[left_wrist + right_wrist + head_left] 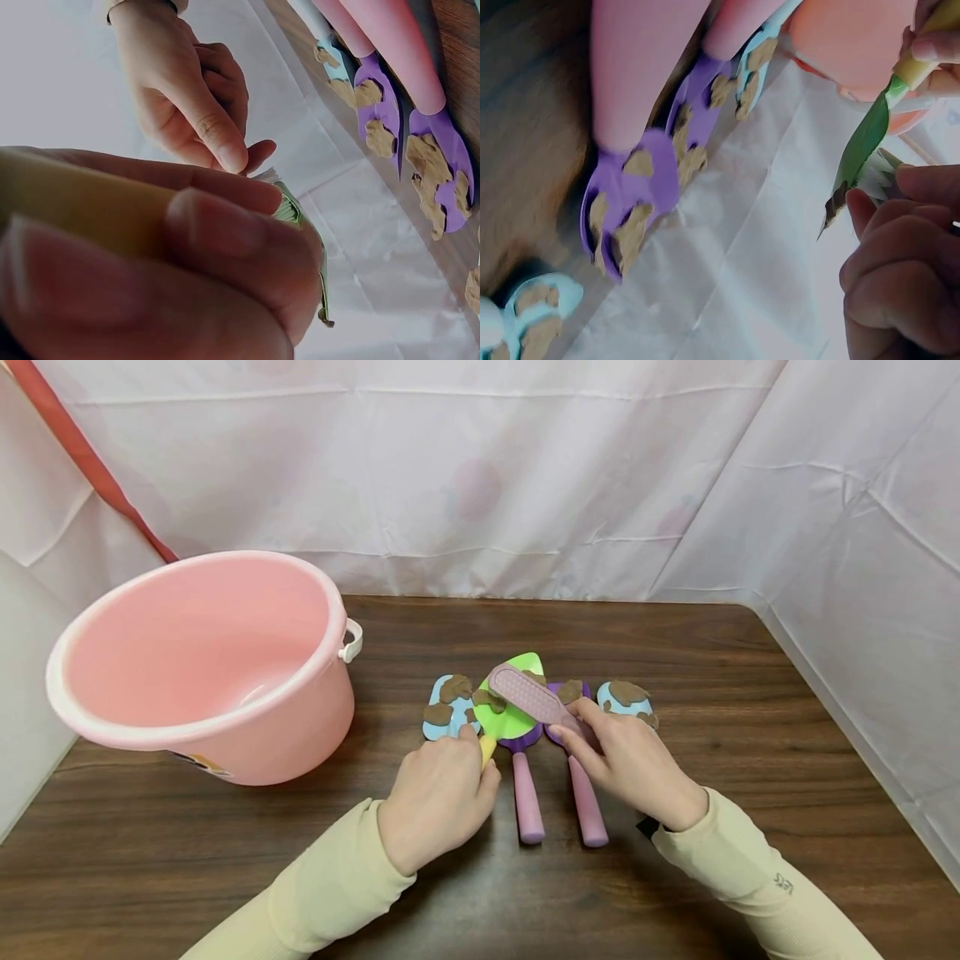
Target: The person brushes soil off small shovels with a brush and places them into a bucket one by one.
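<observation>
Over the dark wood table [720, 718], both forearms slant in fr. the person's side, cream sleeves down to the wrists, hands converging nr the mid. L hand [438, 797] is back-up, fingers wrapped tight round the yellow handle of a green shovel [504, 724]. Shovel's tilted, blade pointing away fr. the person & held up off the tabletop, w/ brown clumps [491, 700] stuck on it. R hand [633, 764] comes in fr. the other side, also back-up, angled inward; thumb + fingers pinch a pink brush [528, 693], whose head lies across above the blade, pointing up-left. Can't tell for sure if the bristles touch the blade.

Below, nr both hands, a row of tools lies on the wood: first purple tool [527, 793], its head partly hidden by the green blade, & second purple tool [583, 793] just beside it, half under the R hand's fingers as I see it; both have pink handles twd the person. One blue tool [441, 714] is at the L end, another blue tool [611, 697] at the R end, brown clumps on them too. Pink bucket [300, 739] stands upright at L, well apart fr. the R hand, white curtain [420, 485] behind.
</observation>
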Motion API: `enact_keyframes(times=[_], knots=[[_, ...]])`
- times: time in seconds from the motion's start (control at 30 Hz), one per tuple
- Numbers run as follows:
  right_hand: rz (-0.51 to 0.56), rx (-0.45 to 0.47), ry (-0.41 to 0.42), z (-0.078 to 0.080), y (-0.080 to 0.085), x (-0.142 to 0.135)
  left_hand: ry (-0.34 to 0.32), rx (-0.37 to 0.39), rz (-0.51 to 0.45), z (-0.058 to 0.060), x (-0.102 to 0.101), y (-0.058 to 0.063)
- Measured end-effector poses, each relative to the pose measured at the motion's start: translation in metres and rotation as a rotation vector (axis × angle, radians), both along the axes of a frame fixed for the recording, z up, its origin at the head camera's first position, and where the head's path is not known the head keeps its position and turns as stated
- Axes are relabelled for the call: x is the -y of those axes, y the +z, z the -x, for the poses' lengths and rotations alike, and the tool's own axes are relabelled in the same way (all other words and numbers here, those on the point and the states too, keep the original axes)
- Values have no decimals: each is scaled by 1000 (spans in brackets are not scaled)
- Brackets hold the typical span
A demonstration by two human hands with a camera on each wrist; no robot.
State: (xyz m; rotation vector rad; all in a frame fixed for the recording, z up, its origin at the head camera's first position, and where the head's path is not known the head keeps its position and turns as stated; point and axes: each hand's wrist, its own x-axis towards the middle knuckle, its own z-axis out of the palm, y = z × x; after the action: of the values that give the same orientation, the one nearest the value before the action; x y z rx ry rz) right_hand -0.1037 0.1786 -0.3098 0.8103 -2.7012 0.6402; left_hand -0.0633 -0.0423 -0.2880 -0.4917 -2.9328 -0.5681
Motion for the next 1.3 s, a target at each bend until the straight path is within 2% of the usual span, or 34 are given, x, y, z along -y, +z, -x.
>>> enact_keyframes(times=[0.27, 0.43, 0.63, 0.8, 0.97, 1.07, 1.17, 1.3], knots=[[12, -63, -10, 1, -1, -3, 3, -4, 3, -1, 1, 0], [27, -76, -55, 3, 0, -8, 3, -5, 3, -2, 2, 1], [36, -50, -142, 8, 2, -21, 13, 4, 8, -3, 3, 0], [60, -6, -162, 8, 0, -28, 24, -34, 25, -3, 4, -1], [74, -60, -127, 4, 1, -24, 19, -9, 19, -3, 3, 0], [95, -88, -76, 1, 3, -18, 16, 1, 15, -3, 2, 0], [106, -79, 0, -3, 5, -11, 15, -4, 14, -3, 2, 1], [91, -21, 99, -8, 6, 0, 6, -6, 9, -2, 0, 1]])
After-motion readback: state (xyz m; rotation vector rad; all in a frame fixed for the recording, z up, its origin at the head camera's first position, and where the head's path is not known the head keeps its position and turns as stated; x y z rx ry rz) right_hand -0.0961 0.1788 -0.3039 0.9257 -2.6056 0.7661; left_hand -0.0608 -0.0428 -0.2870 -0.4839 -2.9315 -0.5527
